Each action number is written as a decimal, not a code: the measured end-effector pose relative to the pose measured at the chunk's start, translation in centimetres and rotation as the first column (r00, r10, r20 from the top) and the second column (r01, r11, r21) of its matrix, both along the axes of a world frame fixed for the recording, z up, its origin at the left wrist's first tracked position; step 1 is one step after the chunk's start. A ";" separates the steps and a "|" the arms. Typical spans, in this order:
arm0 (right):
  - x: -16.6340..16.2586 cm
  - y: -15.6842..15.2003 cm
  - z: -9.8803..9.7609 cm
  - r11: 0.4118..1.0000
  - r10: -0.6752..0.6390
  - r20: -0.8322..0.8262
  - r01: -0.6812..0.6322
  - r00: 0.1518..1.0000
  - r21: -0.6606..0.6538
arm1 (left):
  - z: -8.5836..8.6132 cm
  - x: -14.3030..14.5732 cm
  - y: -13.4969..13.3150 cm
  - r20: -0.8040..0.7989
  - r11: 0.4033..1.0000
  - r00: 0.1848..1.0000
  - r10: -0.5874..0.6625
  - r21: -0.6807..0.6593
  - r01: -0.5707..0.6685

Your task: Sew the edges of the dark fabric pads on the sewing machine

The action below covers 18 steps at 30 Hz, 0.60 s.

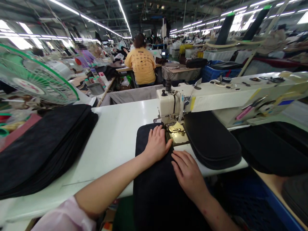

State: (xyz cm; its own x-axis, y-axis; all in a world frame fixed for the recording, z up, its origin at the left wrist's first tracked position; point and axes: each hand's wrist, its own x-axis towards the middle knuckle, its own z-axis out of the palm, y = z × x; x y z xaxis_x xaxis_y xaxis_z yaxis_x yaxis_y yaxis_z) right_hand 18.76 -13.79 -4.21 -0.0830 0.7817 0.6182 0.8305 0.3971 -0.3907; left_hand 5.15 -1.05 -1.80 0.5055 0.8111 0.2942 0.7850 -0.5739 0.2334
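Note:
A long black fabric panel (154,192) with rounded corners lies on the white sewing table (115,128), its near end hanging over the front edge. My left hand (157,142) rests flat on the panel's far end, fingers stretched forward and thumb out, close to the needle area of the sewing machine (169,106). My right hand (189,173) lies on the panel's right edge, nearer to me, with the fingers extended and the thumb apart. Beside the brass-coloured needle plate (178,136), the panel's edge meets the presser area; the needle itself is hard to make out.
A thick stack of black panels (48,144) sits at left. More stacked black pieces (213,141) lie under the machine arm, with others (271,147) farther right. A green fan (36,77) stands at left. A person in a yellow shirt (141,65) sits ahead.

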 end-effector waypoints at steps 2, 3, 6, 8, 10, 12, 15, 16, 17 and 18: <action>0.4 -0.4 -0.1 1.000 -0.005 -0.024 0.005 1.000 -0.007 | -0.3 0.5 0.0 0.032 0.999 0.999 0.033 0.000 -0.033; 0.5 -0.7 -0.1 1.000 0.000 -0.022 0.000 1.000 -0.011 | -0.4 0.6 0.1 0.048 0.999 0.998 0.038 -0.010 -0.038; 1.0 -1.6 -0.2 0.999 0.036 0.044 -0.036 0.998 -0.016 | -0.1 0.7 0.5 0.112 0.998 0.993 0.033 -0.057 -0.027; 1.2 -2.0 -0.4 0.998 0.053 0.098 -0.050 0.994 -0.024 | 0.3 0.3 0.4 0.204 0.994 0.979 0.033 -0.111 -0.010; 1.3 -2.2 -0.7 0.998 0.058 0.133 -0.055 0.989 -0.028 | 0.8 -0.8 -0.5 0.325 0.987 0.945 0.039 -0.162 0.015; 1.5 -2.2 -1.1 0.998 0.064 0.146 -0.061 0.987 -0.023 | 1.3 -2.7 -2.5 0.429 0.982 0.903 0.040 -0.181 0.043; 1.5 -2.1 -1.6 0.997 0.073 0.131 -0.075 0.989 0.005 | 2.2 -6.9 -6.8 0.523 0.968 0.845 0.113 -0.248 0.025; 1.4 -2.0 -1.7 0.997 0.075 0.126 -0.077 0.989 0.017 | 2.7 -8.4 -8.4 0.547 0.944 0.815 0.190 -0.329 0.000; 1.2 -1.9 -1.8 0.997 0.075 0.125 -0.079 0.989 0.027 | 3.3 -9.8 -9.9 0.562 0.896 0.772 0.296 -0.443 -0.022; 0.8 -1.8 -1.8 0.996 0.076 0.125 -0.081 0.989 0.034 | 4.0 -11.1 -11.4 0.558 0.815 0.715 0.421 -0.578 -0.029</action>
